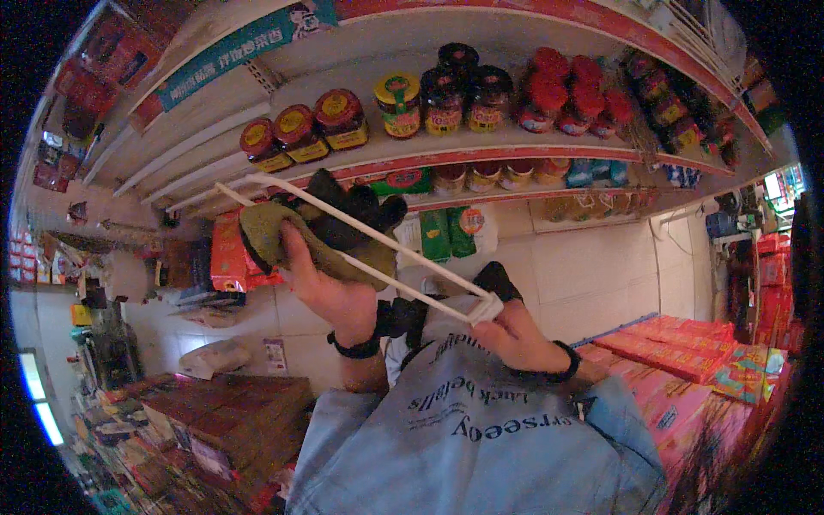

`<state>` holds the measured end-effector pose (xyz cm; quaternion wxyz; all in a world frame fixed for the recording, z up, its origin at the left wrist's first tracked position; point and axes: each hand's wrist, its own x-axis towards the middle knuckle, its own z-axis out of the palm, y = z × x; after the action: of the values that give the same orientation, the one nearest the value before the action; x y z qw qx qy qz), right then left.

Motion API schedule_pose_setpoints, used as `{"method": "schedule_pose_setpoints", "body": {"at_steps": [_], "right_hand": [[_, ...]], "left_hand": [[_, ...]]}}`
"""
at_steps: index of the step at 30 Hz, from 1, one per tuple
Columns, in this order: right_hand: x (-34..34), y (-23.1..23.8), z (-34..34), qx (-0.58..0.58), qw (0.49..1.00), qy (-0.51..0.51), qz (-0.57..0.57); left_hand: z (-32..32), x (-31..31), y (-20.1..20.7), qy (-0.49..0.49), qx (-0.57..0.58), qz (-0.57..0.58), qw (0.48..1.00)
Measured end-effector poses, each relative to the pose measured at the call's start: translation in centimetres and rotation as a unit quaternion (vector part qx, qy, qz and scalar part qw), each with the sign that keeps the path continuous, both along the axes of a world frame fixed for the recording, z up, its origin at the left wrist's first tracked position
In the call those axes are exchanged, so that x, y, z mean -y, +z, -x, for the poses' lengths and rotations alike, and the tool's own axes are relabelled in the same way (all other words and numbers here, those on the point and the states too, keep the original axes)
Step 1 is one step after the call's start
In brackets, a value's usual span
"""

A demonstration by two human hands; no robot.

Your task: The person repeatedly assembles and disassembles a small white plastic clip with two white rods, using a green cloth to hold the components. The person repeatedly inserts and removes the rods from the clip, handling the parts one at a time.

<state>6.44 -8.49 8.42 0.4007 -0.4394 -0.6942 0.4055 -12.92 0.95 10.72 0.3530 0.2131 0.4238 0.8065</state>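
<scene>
A long, narrow white frame, perhaps a shelf divider, slants across in front of my chest. My right hand is closed round its near end. Toward the far end, my left hand presses an olive-green cloth against the frame, its fingers bent over the fabric. Dark rounded shapes show behind the frame beside the cloth; what they are I cannot make out. A red package sits just left of the cloth.
Ahead, a shelf bears dark-red jars, a yellow-lidded jar, black-lidded jars and red-lidded jars. More jars stand on the tier below. Red packages lie at right; a brown box stands lower left.
</scene>
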Motion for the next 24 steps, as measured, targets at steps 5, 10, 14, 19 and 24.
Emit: {"method": "schedule_pose_setpoints", "body": {"at_steps": [5, 10, 14, 19, 24], "right_hand": [[-1.9, 1.4, 1.1, -0.053, 0.98, 0.041, 0.187], [-3.1, 2.8, 2.1, 0.119, 0.985, -0.046, -0.119], [-3.2, 3.0, 1.6, 0.236, 0.959, -0.078, -0.135], [-3.2, 3.6, 0.8, 0.141, 0.987, -0.07, -0.035], [-3.0, 5.7, -0.8, -0.107, 0.921, 0.057, 0.37]], "left_hand": [[-1.4, 4.1, -5.1, -0.079, -0.47, 0.14, 0.868], [-4.5, 6.2, -5.6, -0.094, -0.547, 0.004, 0.832], [-5.2, 5.7, -3.9, -0.272, -0.113, -0.032, 0.955], [-4.3, 6.6, -5.7, -0.348, -0.087, 0.122, 0.925], [-4.1, 6.7, -7.0, -0.392, -0.173, 0.053, 0.902]]}}
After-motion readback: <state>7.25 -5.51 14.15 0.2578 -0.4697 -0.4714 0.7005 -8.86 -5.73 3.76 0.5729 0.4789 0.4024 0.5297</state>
